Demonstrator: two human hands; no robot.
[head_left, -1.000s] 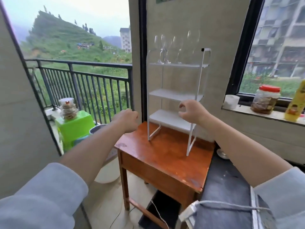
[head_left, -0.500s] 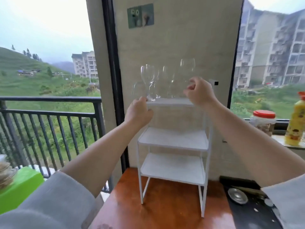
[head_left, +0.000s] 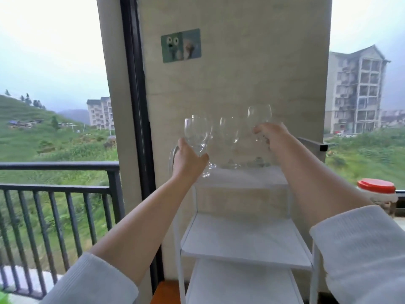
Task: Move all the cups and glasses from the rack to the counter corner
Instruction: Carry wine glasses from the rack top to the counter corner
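Observation:
A white three-shelf rack [head_left: 245, 242] stands against the wall, with clear wine glasses on its top shelf. My left hand [head_left: 188, 160] is closed around the stem of a wine glass [head_left: 196, 132] at the shelf's left end; its foot hangs just off the shelf edge. My right hand [head_left: 271, 139] grips the stem of another wine glass [head_left: 259, 116] at the right end, raised above the shelf. A third wine glass [head_left: 229, 137] stands between them on the shelf. A further glass behind the left one is hard to separate.
A red-lidded jar [head_left: 377, 189] sits on the windowsill at the right. A black balcony railing [head_left: 59, 172] runs along the left. The rack's two lower shelves hold nothing. A sliver of the wooden table [head_left: 164, 292] shows below.
Both hands rose from the rack's lower part to the top shelf and closed on wine glass stems. The right glass has lifted. My view has tilted upward and moved closer.

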